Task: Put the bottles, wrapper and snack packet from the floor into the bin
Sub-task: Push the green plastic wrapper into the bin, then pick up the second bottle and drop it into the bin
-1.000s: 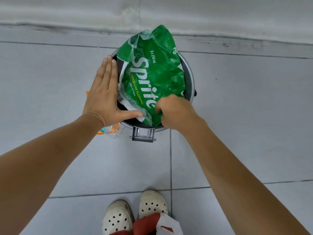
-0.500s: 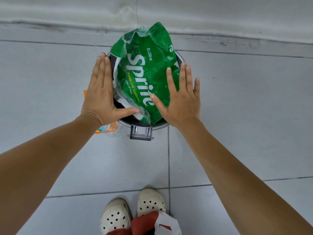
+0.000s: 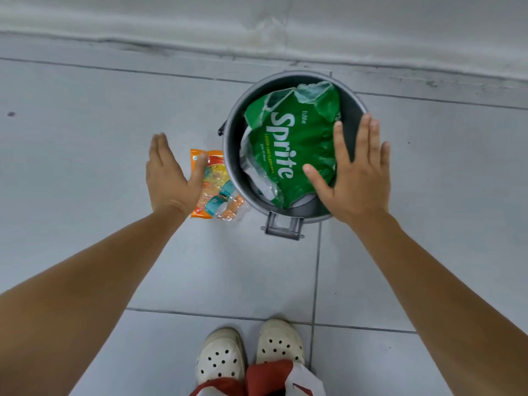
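Note:
The green Sprite wrapper point(image 3: 288, 144) lies crumpled inside the round grey bin point(image 3: 231, 155), with a clear plastic bottle partly showing under its lower left edge. My right hand point(image 3: 354, 175) is flat and open, pressing on the wrapper's right side over the bin's rim. My left hand point(image 3: 168, 175) hovers open with fingers together, left of the bin and above the floor. An orange snack packet point(image 3: 215, 190) lies on the tiles beside the bin's left wall, just right of my left hand and partly hidden by its thumb.
The bin's pedal point(image 3: 283, 225) sticks out toward me. A white wall and its skirting point(image 3: 257, 30) run close behind the bin. My feet in white perforated clogs point(image 3: 248, 352) stand on the grey floor tiles below.
The left hand has come off the bin's rim and moved left, uncovering the snack packet. The wrapper has sunk lower into the bin under the right hand. The view has shifted left.

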Available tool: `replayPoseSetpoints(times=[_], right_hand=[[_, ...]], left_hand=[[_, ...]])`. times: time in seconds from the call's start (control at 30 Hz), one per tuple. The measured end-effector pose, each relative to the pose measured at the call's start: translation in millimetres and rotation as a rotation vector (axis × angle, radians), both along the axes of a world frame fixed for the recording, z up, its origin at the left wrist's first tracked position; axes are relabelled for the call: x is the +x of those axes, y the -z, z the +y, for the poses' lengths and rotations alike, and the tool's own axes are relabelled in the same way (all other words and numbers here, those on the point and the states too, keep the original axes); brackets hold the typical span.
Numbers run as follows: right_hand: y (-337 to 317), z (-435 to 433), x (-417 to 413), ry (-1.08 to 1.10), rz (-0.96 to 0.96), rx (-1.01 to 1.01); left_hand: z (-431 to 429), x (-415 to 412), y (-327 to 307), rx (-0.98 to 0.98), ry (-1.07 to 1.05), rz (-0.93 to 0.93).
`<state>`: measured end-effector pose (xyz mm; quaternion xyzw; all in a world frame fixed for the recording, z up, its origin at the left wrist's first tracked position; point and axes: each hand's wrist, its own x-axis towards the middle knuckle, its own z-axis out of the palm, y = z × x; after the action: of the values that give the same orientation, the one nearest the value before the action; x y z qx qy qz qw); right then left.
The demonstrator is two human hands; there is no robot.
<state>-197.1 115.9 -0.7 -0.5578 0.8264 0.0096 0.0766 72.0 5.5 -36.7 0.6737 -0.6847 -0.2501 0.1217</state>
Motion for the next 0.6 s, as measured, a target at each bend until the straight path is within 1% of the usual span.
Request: replayPoseSetpoints(times=[0.1, 0.2, 0.3, 0.37, 0.47, 0.6], right_hand=[[1.5, -0.6, 0.8, -0.002, 0.009, -0.002], [1.6, -0.2, 0.4, -0.007, 0.009, -0.029], [2.9, 0.7, 0.6, -0.016, 0.014, -0.038], [2.9, 0.5, 0.7, -0.015, 0.015, -0.044], [2.9, -0.2, 0.6, -0.016, 0.006, -0.053], [3.0, 0.2, 0.4, -0.014, 0.003, -0.053]], left_hand=[[7.1, 12.0, 19.6, 0.13, 0.105, -0.227], [17.5, 7.4, 36.0, 0.205, 0.221, -0.329], [27.8, -4.2, 45.4, 0.257, 0.369, -0.48], [33.2, -8.1, 50.9, 0.292, 0.415, -0.55], [38.5, -8.6, 61.1, 0.379, 0.344, -0.533], [41.7, -15.4, 64.5, 0.475, 0.152, -0.433]])
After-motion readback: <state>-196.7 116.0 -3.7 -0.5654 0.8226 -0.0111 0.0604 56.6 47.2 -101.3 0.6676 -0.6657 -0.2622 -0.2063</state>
